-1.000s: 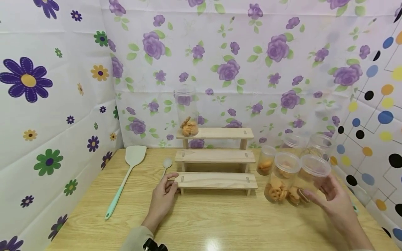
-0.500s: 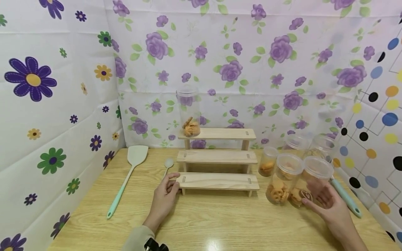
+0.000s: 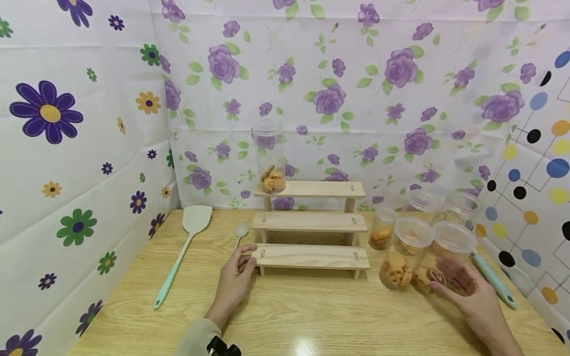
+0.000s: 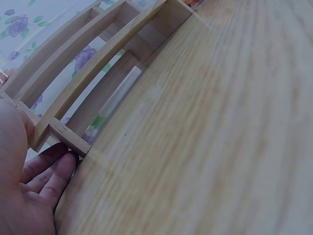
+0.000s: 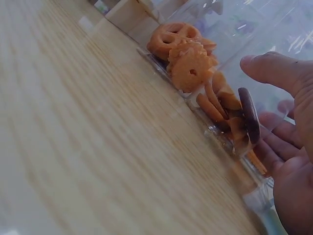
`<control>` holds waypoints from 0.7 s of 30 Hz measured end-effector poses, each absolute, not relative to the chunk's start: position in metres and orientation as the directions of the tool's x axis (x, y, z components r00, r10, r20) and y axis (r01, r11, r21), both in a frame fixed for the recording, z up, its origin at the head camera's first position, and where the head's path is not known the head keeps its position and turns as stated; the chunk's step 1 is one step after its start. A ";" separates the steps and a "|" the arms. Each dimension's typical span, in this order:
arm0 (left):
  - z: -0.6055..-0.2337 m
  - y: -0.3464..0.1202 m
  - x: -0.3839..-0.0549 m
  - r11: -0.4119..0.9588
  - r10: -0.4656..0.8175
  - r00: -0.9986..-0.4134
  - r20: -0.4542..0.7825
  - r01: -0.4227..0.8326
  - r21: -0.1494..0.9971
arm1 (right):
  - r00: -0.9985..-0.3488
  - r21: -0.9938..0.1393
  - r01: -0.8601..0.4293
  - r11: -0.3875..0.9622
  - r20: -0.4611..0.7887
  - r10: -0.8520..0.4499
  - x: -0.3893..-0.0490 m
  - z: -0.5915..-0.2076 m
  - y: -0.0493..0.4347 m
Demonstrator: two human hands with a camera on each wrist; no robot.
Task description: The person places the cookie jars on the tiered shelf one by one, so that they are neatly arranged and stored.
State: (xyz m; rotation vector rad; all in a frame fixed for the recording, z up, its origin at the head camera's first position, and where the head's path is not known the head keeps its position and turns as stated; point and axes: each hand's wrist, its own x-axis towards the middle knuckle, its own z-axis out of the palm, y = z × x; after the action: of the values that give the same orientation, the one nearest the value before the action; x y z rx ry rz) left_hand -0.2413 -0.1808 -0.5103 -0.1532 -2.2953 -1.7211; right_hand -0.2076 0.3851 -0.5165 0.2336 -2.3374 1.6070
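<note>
My left hand (image 3: 236, 277) holds the left end of the lowest board of a three-step wooden shelf (image 3: 311, 255). Its fingers bend beside the board's leg (image 4: 71, 137) in the left wrist view. On the right, my right hand (image 3: 469, 294) is beside a clear lidded jar (image 3: 451, 242) of cookies, thumb in front and spread from the fingers. Through the jar's wall a dark chocolate cookie (image 5: 249, 115) shows near those fingers. A second jar (image 3: 403, 257), with pretzel-shaped cookies (image 5: 171, 41), stands directly to its left.
A tall jar (image 3: 269, 158) of cookies stands on the top step's left end. Behind the front jars are a small jar (image 3: 382, 230) and two more jars. A pale spatula (image 3: 182, 252) and a small spoon (image 3: 241, 231) lie left; a green handle (image 3: 494, 279) lies right.
My right hand has shifted slightly left against the jar, uncovering the green handle. The chocolate cookie's decorated face now shows. My left hand keeps its place on the shelf; the view has shifted a little.
</note>
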 end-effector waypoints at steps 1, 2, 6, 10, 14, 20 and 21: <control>-0.510 -0.181 -0.241 0.288 -0.075 -0.958 0.277 0.245 0.926 | -0.943 -0.884 -0.297 0.360 0.331 0.034 -0.208 -0.517 0.385; -0.510 -0.180 -0.241 0.287 -0.074 -0.958 0.277 0.246 0.926 | -0.942 -0.885 -0.298 0.357 0.332 0.037 -0.208 -0.517 0.386; -0.511 -0.180 -0.241 0.289 -0.076 -0.959 0.273 0.241 0.927 | -0.937 -0.885 -0.309 0.349 0.347 0.050 -0.208 -0.516 0.386; -0.511 -0.181 -0.242 0.286 -0.079 -0.958 0.275 0.242 0.927 | -0.934 -0.902 -0.313 0.298 0.349 0.074 -0.208 -0.510 0.387; -0.512 -0.180 -0.243 0.274 -0.072 -0.959 0.275 0.246 0.930 | -0.937 -0.928 -0.305 0.215 0.333 0.105 -0.206 -0.502 0.390; -0.514 -0.181 -0.244 0.282 -0.074 -0.956 0.282 0.252 0.926 | -0.896 -0.875 -0.376 0.306 0.427 0.120 -0.208 -0.484 0.392; -0.515 -0.181 -0.244 0.284 -0.076 -0.957 0.279 0.248 0.926 | -0.886 -0.860 -0.392 0.326 0.448 0.116 -0.208 -0.481 0.392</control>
State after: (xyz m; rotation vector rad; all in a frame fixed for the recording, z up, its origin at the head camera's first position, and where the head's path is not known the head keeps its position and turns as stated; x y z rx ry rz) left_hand -0.2435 -0.1813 -0.5146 -0.1578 -2.2875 -1.7251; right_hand -0.2083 0.3918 -0.4807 0.2435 -2.1658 1.5855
